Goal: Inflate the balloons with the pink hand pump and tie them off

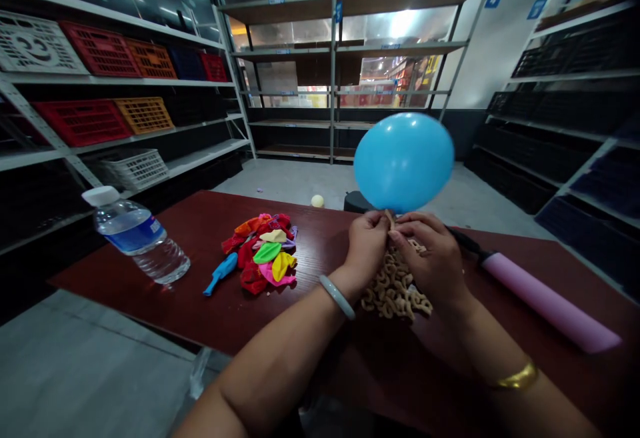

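Note:
An inflated blue balloon (pixel 404 161) stands above my two hands, its neck hidden among the fingers. My left hand (pixel 367 241) is closed in a pinch at the base of the balloon. Close against it, my right hand (pixel 430 251) is closed too, thumb and fingers pinching a tan rubber band (pixel 390 219) at the balloon's neck. How far the band goes round the neck cannot be made out. Below the hands lies a heap of tan rubber bands (pixel 395 291), partly covered by my right hand.
On the dark red table (pixel 200 225) lie a pile of colourful uninflated balloons (pixel 265 255) and a separate blue one (pixel 221 271). A water bottle (pixel 143 238) stands left; a pink balloon pump (pixel 545 301) lies right. Shelves with crates (pixel 100 51) stand beyond.

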The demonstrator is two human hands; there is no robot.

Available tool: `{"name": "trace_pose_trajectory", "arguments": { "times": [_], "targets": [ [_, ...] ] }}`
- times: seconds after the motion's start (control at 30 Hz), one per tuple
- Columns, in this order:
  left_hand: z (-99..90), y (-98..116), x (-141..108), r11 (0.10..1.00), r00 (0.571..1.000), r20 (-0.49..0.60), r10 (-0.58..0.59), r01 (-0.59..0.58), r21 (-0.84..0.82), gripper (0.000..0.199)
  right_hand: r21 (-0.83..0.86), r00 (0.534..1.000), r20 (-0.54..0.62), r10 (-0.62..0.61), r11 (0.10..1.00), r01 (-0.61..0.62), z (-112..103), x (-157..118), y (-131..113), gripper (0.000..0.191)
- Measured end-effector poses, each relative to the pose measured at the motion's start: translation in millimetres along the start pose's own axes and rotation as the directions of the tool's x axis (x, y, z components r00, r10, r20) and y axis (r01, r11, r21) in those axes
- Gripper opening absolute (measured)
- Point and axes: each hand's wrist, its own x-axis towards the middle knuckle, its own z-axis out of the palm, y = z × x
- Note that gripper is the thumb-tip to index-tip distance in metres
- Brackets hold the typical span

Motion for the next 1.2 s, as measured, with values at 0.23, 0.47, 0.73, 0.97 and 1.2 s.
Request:
{"name": "trace_pose_trajectory", "arguments": {
  "times": [0.23,0.47,0.73,0.97,1.2],
  "targets": [
    [-1.3,-2,-3,0.988,0.997,0.052,0.061,-0.068,0.14,0.031,0.065,0.995,0.102,-0.001,0.998,-0.006,-10,5,-2,0.01],
    [1.8,-1,-7,0.954,0.995,0.033,0.091,-0.096,0.285,0.026,0.152,0.98,0.057,0.192,0.968,-0.199,-11,-2,9,0.005],
    [0.8,10,-13,0.798,0.952,0.161,0.261,-0.307,0.518,0.022,0.065,0.905,0.117,0.409,0.906,-0.418,-22,2,13,0.019],
    [1.5,11,-11,0.771,0.942,0.222,0.251,-0.333,0.543,0.027,0.09,0.874,0.192,0.446,0.879,-0.469,-29,9,19,0.019],
    [5.2,13,-11,0.886,0.953,0.238,0.186,-0.267,0.379,0.022,-0.11,0.948,0.03,0.316,0.944,-0.311,-26,10,11,0.009]
  ]
}}
